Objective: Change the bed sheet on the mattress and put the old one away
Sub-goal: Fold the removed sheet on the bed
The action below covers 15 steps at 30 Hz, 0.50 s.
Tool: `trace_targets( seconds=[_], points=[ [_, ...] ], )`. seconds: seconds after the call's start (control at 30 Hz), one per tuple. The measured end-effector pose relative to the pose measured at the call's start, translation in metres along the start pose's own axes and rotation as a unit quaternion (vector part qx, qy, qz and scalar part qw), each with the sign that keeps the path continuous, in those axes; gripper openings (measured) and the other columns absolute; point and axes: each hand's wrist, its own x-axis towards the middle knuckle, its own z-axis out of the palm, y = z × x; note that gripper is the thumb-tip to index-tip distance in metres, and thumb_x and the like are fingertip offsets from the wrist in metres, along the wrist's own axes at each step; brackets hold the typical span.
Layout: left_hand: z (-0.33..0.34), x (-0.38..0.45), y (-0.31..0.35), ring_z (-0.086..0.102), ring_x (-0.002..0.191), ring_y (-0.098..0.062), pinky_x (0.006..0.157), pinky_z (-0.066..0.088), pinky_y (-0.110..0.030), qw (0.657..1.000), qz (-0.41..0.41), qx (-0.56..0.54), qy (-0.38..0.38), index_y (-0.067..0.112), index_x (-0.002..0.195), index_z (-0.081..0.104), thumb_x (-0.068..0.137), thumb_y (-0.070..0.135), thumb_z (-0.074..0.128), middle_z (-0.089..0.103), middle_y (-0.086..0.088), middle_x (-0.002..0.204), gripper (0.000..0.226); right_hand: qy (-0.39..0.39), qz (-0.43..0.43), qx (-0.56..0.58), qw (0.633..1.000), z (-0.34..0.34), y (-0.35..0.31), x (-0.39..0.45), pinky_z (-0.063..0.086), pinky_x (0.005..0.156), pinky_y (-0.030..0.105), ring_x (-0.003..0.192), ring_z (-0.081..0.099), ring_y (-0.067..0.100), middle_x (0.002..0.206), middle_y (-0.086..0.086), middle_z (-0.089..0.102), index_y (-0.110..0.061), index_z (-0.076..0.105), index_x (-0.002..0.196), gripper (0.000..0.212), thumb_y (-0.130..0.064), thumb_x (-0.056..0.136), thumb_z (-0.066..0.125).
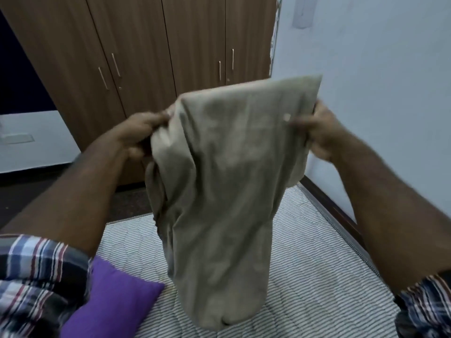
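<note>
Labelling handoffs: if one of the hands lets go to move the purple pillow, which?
Left, probably. The purple pillow lies under the left hand's forearm; the right hand would cross the hanging beige sheet.

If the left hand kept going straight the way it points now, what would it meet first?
The left hand already grips the folded beige sheet, so more of that sheet; beyond it probably the wooden wardrobe, though depth is unclear.

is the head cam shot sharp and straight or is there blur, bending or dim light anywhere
Head view: dim, flat indoor light with no glare; soft overall, the right hand smeared at its fingertips and the left hand also soft, both gripping the beige sheet; wide-angle bending tilts the wardrobe doors and curves the striped mattress edge; the room's far left is nearly black.
</note>
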Motion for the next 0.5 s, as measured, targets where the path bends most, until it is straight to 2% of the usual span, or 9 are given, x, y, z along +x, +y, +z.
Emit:
trace_targets(
  seconds=[0.03,0.1,0.17,0.2,0.23,0.3,0.4,0.47,0.5],
  points=[
    [-0.006,0.002,-0.008,0.069,0.105,-0.025,0.074,0.057,-0.035,0.999,-0.013,0.033,0.012,0.001,0.126,0.06,0.078,0.035,0.083,0.061,-0.024,0.132,0.064,0.008,0.021,-0.033,0.999,0.002,0.008,-0.008,0.054,0.092,0.045,0.111,0.067,0.029,0.12,0.013,0.07,-0.004,0.051,0.134,0.063,0.002,0.077,0.079],
    [-0.018,0.007,-0.012,0.064,0.115,-0.028,0.074,0.058,-0.034,0.998,0.008,0.017,0.052,-0.001,0.146,0.041,0.069,0.034,0.091,0.046,-0.023,0.148,0.098,0.052,0.023,-0.018,0.998,0.003,0.011,-0.009,0.053,0.094,0.036,0.121,0.059,0.022,0.138,0.004,0.058,-0.015,0.046,0.14,0.08,-0.006,0.071,0.086],
    [-0.019,0.002,-0.002,0.063,0.118,-0.034,0.084,0.051,-0.034,0.995,0.057,-0.062,0.06,-0.001,0.136,0.054,0.078,0.038,0.085,0.058,-0.02,0.138,0.076,0.09,-0.018,0.027,0.995,0.007,-0.006,-0.005,0.05,0.098,0.025,0.131,0.049,0.014,0.161,-0.001,0.029,-0.019,0.027,0.157,0.094,-0.007,0.08,0.081],
    [-0.015,-0.006,0.002,0.066,0.111,-0.032,0.062,0.053,-0.029,0.992,0.064,-0.102,0.031,0.004,0.121,0.067,0.084,0.041,0.077,0.067,-0.016,0.126,0.054,0.105,-0.039,0.034,0.993,0.007,-0.012,-0.001,0.052,0.095,0.022,0.126,0.052,0.009,0.162,-0.004,0.026,-0.02,0.02,0.159,0.093,-0.009,0.086,0.076],
    [-0.011,-0.017,0.0,0.069,0.108,-0.029,0.075,0.062,-0.037,0.992,0.053,-0.115,-0.005,0.011,0.11,0.074,0.082,0.048,0.075,0.071,-0.012,0.118,0.047,0.11,-0.041,0.03,0.993,0.01,-0.014,0.0,0.053,0.09,0.021,0.115,0.057,0.003,0.156,-0.007,0.032,-0.021,0.018,0.16,0.089,-0.012,0.09,0.073],
    [-0.001,-0.038,-0.014,0.071,0.107,-0.026,0.078,0.061,-0.038,0.995,0.017,-0.079,-0.062,0.017,0.113,0.076,0.06,0.05,0.087,0.073,-0.01,0.117,0.063,0.096,-0.014,-0.02,0.995,0.018,-0.007,-0.006,0.055,0.085,0.022,0.099,0.062,-0.002,0.146,-0.01,0.043,-0.022,0.017,0.16,0.085,-0.013,0.093,0.07],
    [-0.008,-0.031,-0.029,0.063,0.119,-0.027,0.084,0.058,-0.034,1.0,0.024,0.008,-0.003,0.012,0.15,0.043,0.063,0.022,0.091,0.059,-0.012,0.137,0.1,0.104,0.006,-0.052,0.993,0.018,-0.001,-0.008,0.054,0.093,0.024,0.125,0.054,0.008,0.16,-0.002,0.032,-0.02,0.026,0.158,0.082,-0.008,0.091,0.071],
    [-0.019,-0.012,-0.023,0.054,0.128,-0.026,0.091,0.056,-0.036,0.997,0.045,-0.005,0.065,0.011,0.157,0.026,0.072,0.026,0.088,0.042,-0.013,0.154,0.106,0.109,-0.014,0.025,0.994,0.014,-0.011,-0.004,0.057,0.083,0.024,0.115,0.061,0.006,0.147,-0.002,0.044,-0.021,0.026,0.158,0.079,-0.009,0.093,0.069],
    [-0.02,-0.005,-0.017,0.054,0.129,-0.026,0.091,0.057,-0.038,0.996,0.042,-0.022,0.081,0.008,0.157,0.026,0.075,0.029,0.088,0.038,-0.015,0.156,0.105,0.089,-0.022,0.063,0.994,0.014,-0.015,-0.002,0.057,0.087,0.028,0.114,0.062,0.009,0.141,-0.002,0.047,-0.021,0.024,0.158,0.079,-0.014,0.093,0.07]
  ],
)
